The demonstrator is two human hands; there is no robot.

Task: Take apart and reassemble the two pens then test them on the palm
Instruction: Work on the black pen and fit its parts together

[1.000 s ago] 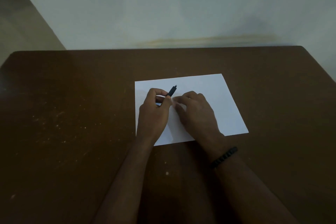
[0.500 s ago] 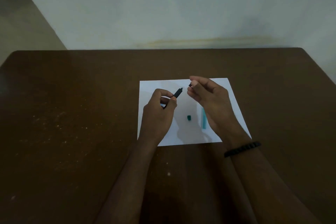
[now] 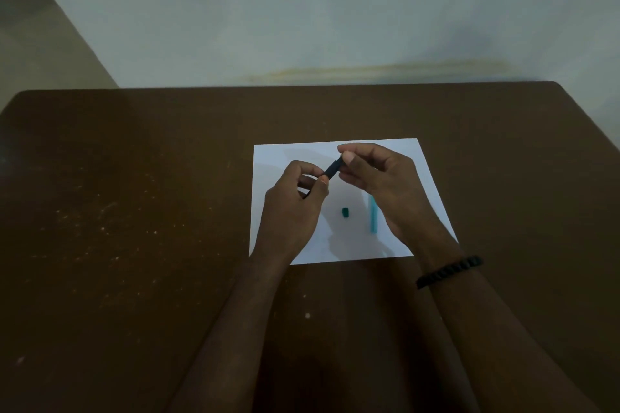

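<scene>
I hold a dark pen (image 3: 333, 168) above a white sheet of paper (image 3: 426, 178). My left hand (image 3: 295, 208) grips its lower end, and the pen points up and to the right. My right hand (image 3: 379, 178) pinches the pen's upper tip between thumb and forefinger. On the paper under my hands lie a small dark teal cap piece (image 3: 345, 212) and a light teal pen barrel (image 3: 373, 219), partly hidden by my right hand.
The paper lies on a dark brown table (image 3: 134, 211) with pale specks on its left part. A black bead bracelet (image 3: 449, 271) sits on my right wrist. A pale wall stands behind the table's far edge.
My right hand lifted off the paper, uncovering the teal pieces, then came back to the dark pen's tip. My left hand kept holding the pen.
</scene>
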